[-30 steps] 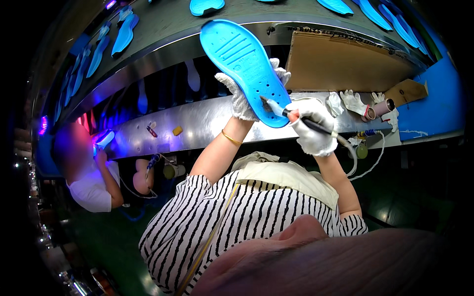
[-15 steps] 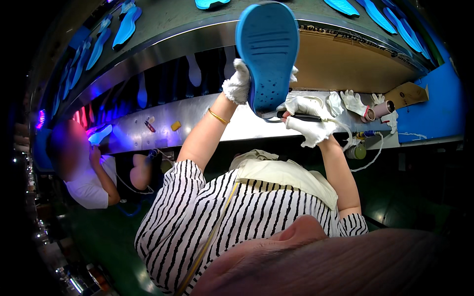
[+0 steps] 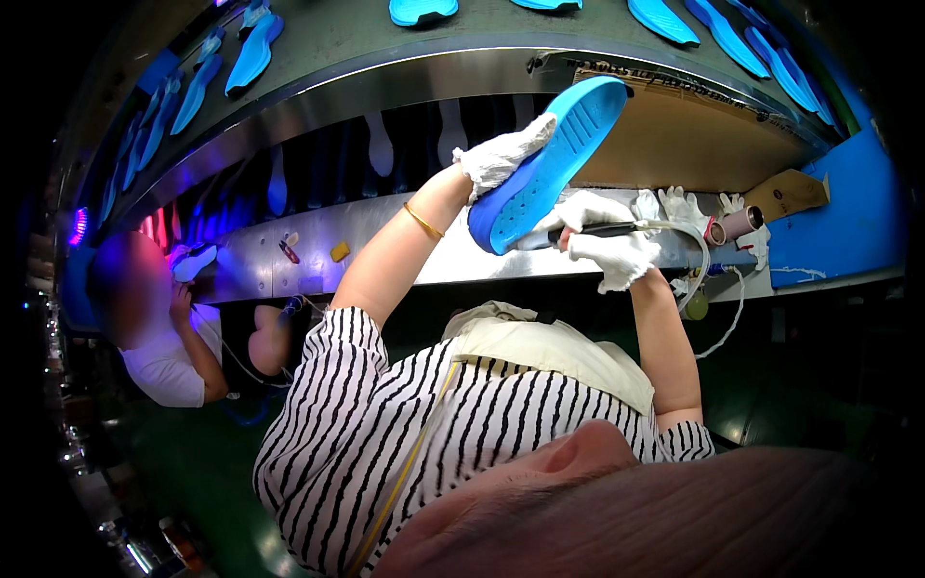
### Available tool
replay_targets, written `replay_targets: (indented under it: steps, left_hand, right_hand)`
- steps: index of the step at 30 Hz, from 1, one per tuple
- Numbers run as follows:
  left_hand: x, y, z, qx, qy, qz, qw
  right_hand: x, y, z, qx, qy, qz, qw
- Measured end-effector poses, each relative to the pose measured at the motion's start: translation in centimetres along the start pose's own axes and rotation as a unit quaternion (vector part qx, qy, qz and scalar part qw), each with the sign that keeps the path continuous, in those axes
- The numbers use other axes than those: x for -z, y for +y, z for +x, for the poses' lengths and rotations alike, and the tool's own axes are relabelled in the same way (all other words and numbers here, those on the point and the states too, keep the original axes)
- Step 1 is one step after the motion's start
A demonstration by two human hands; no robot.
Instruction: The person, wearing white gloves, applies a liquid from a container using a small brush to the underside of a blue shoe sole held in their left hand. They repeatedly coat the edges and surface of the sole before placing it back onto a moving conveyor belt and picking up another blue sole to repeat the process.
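Observation:
A light-blue shoe sole (image 3: pixel 564 144) with a darker blue side wall is held up, tilted, by my left hand (image 3: pixel 511 154). White gloves cover both hands. The left fingers are wrapped along the sole's upper left edge. My right hand (image 3: pixel 614 252) grips a slim black pen-like tool (image 3: pixel 605 230) with a pale hose trailing from its back end. Its tip points at the lower end of the sole, close to the edge; whether it touches I cannot tell. Some fingertips of the right hand show bare.
Blue soles (image 3: pixel 662 21) lie on the dark conveyor belt (image 3: pixel 332 34) ahead. The metal bench (image 3: pixel 318 255) carries a yellow block (image 3: pixel 339 251), a red cutter (image 3: pixel 289 249), loose white gloves (image 3: pixel 682 206) and a thread cone (image 3: pixel 742 223). A co-worker (image 3: pixel 169 356) sits at left.
The sole has turned clockwise and dropped lower, now leaning right with its side wall in sight. My right hand and the tool have stayed near its lower end. Soles on the belt have shifted.

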State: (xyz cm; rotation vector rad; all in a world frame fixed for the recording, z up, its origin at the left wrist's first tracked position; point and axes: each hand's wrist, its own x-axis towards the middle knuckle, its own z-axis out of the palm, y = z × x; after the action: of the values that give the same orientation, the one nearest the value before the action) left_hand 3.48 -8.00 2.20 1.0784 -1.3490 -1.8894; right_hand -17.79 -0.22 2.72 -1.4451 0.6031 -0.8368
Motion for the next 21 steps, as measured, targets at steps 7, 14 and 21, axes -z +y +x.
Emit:
replay_targets:
  steps: [7, 14, 21]
  left_hand:
    - [-0.5, 0.2, 0.2, -0.004, -0.008, 0.005, 1.000]
    - [-0.6, -1.0, 0.0, -0.058, 0.013, -0.015, 0.998]
    - [-0.9, 1.3, -3.3, -0.284, -0.025, -0.285, 0.915]
  right_hand:
    - [0.5, -0.1, -0.3, 0.045, 0.003, -0.178, 0.983]
    - [1.8, -0.4, -0.6, 0.084, 0.028, -0.172, 0.981]
    - [3.4, -2.6, -2.2, 0.113, 0.137, -0.045, 0.983]
